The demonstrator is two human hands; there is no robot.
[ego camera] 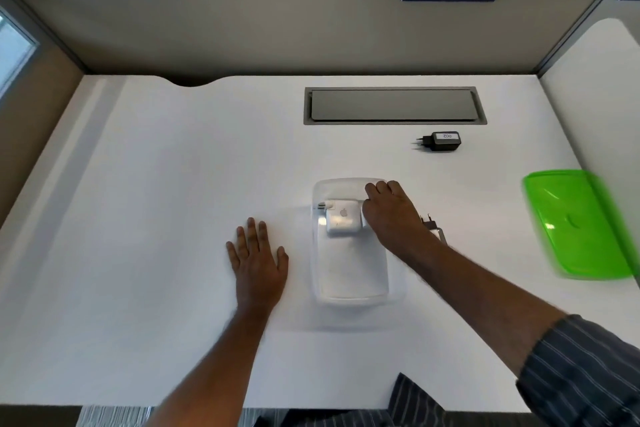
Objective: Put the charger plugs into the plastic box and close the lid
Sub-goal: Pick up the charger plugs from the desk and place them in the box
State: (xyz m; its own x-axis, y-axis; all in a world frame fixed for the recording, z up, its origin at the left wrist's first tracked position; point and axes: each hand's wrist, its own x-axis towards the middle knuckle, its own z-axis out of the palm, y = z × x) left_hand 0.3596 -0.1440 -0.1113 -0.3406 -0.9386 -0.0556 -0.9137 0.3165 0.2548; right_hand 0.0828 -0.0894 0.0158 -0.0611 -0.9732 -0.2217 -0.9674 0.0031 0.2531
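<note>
A clear plastic box [349, 274] stands open in the middle of the white desk. Inside its far half lies a white square charger plug [341, 220], pins pointing left. My right hand [391, 215] reaches over the box's right rim and its fingers wrap the white plug's right side. My left hand [258, 253] rests flat on the desk, fingers spread, just left of the box. A black charger plug [441, 141] lies farther back on the right. Another dark plug [431, 224] peeks out behind my right wrist. The green lid [578, 222] lies at the right edge.
A grey cable hatch [394, 105] is set into the desk behind the box. Beige partition walls [277, 24] enclose the desk at the back and sides. The desk's front edge [311, 407] runs just before my body.
</note>
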